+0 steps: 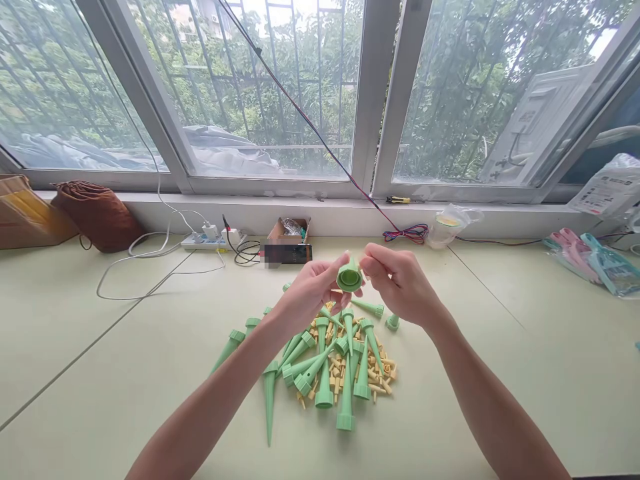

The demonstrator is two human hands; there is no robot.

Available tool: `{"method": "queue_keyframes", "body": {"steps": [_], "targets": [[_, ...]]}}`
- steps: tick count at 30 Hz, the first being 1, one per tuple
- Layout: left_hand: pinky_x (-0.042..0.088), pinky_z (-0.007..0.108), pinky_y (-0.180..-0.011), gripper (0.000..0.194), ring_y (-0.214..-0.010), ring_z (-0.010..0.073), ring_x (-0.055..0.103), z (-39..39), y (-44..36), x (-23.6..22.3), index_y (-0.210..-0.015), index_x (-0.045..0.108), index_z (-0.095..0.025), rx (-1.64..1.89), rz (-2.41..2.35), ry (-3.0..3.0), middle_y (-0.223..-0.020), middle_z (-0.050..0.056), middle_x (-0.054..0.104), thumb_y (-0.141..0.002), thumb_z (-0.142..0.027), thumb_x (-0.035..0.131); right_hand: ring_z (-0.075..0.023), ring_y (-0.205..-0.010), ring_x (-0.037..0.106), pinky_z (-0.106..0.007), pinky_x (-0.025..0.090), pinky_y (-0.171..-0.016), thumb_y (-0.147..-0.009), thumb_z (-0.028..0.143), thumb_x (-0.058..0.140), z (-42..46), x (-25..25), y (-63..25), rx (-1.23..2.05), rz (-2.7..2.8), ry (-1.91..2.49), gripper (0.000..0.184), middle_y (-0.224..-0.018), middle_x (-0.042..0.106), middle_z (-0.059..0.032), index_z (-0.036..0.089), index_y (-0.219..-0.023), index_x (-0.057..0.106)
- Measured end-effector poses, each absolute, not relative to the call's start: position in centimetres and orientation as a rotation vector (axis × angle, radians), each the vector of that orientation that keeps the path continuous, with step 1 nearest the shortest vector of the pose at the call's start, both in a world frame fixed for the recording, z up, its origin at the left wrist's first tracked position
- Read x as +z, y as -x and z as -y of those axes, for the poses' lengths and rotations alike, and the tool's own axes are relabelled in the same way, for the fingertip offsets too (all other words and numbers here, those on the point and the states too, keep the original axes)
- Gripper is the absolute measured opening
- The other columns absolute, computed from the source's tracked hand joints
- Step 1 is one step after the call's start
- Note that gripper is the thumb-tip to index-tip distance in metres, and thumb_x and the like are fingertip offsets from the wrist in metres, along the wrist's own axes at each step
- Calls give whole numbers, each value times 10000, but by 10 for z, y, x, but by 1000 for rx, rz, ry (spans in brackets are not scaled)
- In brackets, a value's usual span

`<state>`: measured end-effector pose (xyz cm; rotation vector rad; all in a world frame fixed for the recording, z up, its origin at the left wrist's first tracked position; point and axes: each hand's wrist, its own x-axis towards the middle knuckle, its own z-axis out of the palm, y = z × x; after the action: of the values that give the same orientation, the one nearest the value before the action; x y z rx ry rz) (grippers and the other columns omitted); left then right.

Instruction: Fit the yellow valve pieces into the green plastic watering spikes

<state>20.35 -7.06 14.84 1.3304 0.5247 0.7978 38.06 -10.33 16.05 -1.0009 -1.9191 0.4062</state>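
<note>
My left hand grips a green plastic watering spike, its hollow round end turned toward me. Close against the spike's right side, my right hand is closed in a pinch; what its fingertips hold, if anything, is hidden. Below both hands lies a loose heap of green spikes with ribbed caps, mixed with small tan plastic nozzle-like pieces. One spike lies apart at the heap's left front, and a short green piece stands to the right.
At the back are a power strip with cables, a black device, a small cardboard box and a clear plastic cup. A brown pouch sits at the left, bagged pink and blue items at the right.
</note>
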Motion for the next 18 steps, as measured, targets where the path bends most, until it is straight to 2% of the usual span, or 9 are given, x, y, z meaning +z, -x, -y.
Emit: {"method": "queue_keyframes", "body": {"steps": [4, 7, 11, 14, 16, 18], "targets": [[359, 192, -397, 444, -485, 71, 473, 72, -204, 145, -707, 651, -112, 918, -569, -1434, -642, 27, 581, -887, -517, 619, -95, -524, 254, -233, 245, -506, -1029, 375, 386, 103, 161, -381, 400, 1928, 989, 390, -566, 308, 66, 215, -687, 292], [373, 198, -397, 373, -471, 69, 461, 74, -207, 142, -714, 662, -129, 1155, -642, -1622, -607, 1, 543, -881, -463, 649, -102, -549, 225, -239, 220, -504, -1025, 363, 394, 102, 159, -382, 379, 1923, 1038, 393, -591, 267, 59, 212, -685, 269], [471, 214, -492, 172, -555, 86, 541, 75, -209, 137, -782, 709, -162, 1632, -653, -2064, -732, 24, 659, -863, -313, 697, -107, -561, 202, -245, 194, -497, -1024, 369, 394, 102, 159, -381, 387, 1914, 1086, 404, -602, 228, 54, 209, -681, 252], [475, 212, -525, 36, -594, 86, 565, 74, -209, 133, -853, 725, -185, 1859, -572, -2384, -835, 37, 709, -860, -201, 693, -105, -559, 201, -245, 193, -493, -1018, 366, 408, 101, 159, -381, 385, 1900, 1111, 414, -596, 215, 54, 207, -674, 242], [471, 215, -538, 81, -642, 99, 594, 72, -208, 131, -856, 720, -185, 1877, -566, -2468, -874, 52, 717, -892, -188, 648, -103, -554, 217, -242, 206, -495, -1016, 370, 412, 101, 160, -381, 383, 1889, 1123, 415, -590, 237, 55, 205, -666, 262], [468, 224, -548, 221, -685, 117, 619, 72, -206, 131, -809, 713, -174, 1845, -598, -2429, -878, 71, 716, -954, -231, 557, -101, -545, 239, -240, 222, -497, -1017, 380, 408, 100, 160, -381, 385, 1872, 1140, 410, -582, 276, 55, 204, -661, 308]]}}
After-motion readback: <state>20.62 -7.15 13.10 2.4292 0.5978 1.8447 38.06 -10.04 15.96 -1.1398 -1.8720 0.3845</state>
